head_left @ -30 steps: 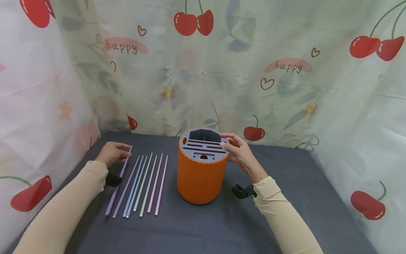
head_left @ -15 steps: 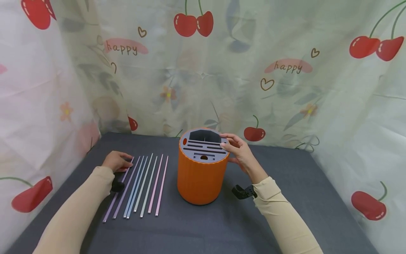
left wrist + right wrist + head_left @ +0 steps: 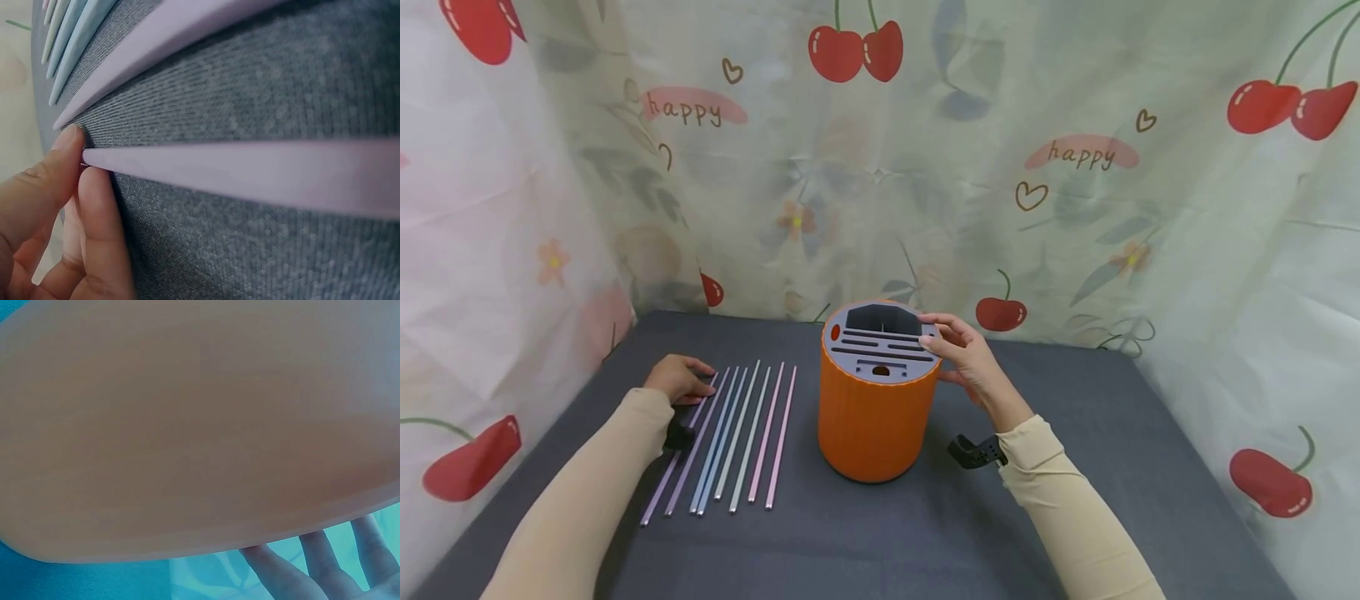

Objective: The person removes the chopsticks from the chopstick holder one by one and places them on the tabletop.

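Note:
My left hand (image 3: 681,379) pinches the far, thin tip of the leftmost lavender chopstick (image 3: 658,493) between thumb and finger. In the left wrist view that chopstick (image 3: 250,172) runs close over the dark cloth, its thick end pointing away from the fingertips. A second lavender chopstick (image 3: 162,44) lies just beside it. At the middle of the table stands an orange ribbed holder (image 3: 876,433) with a grey slotted lid (image 3: 846,364). My right hand (image 3: 966,354) grips its upper right rim, thumb on the lid. Its fingers (image 3: 322,562) press along the orange wall (image 3: 187,444).
To the right of the lavender pair, blue chopsticks (image 3: 726,433), pale green chopsticks (image 3: 751,437) and pink chopsticks (image 3: 782,437) lie in a row, left of the holder. Dark grey cloth (image 3: 820,554) covers the table. A cherry-printed curtain (image 3: 880,208) closes off the back and sides.
My left hand has come down and slightly toward me and right, with the lavender chopstick in its fingers. The chopstick's near end has shifted a little left. My right hand stays on the holder.

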Tool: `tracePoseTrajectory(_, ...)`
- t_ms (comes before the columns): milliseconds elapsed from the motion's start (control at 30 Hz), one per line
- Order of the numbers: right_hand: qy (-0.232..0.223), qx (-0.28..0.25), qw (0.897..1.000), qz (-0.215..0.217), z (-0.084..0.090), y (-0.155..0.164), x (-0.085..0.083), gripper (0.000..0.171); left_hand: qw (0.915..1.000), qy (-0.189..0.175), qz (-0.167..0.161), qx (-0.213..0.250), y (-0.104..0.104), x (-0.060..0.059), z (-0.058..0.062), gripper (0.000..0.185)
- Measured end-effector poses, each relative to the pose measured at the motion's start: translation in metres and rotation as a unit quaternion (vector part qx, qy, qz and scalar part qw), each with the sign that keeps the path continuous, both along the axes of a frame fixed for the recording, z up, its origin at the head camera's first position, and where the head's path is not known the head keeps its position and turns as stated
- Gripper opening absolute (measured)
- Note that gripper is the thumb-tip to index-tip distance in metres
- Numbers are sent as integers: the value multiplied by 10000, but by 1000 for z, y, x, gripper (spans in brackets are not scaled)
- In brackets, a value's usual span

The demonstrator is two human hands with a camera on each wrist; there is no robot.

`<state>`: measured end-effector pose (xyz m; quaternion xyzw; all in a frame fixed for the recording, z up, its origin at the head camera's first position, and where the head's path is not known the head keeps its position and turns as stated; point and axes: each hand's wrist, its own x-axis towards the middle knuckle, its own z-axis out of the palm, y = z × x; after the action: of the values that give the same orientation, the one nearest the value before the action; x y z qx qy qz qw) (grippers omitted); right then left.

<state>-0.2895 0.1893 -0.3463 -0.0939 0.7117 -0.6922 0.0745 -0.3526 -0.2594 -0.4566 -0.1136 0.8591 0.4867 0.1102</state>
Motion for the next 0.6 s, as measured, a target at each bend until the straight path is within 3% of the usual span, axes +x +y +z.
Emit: tracePoseTrajectory(600, -5, -7, 10000, 56, -2, -4, -2, 34, 9998, -120, 140, -28, -2, 4, 2, 47)
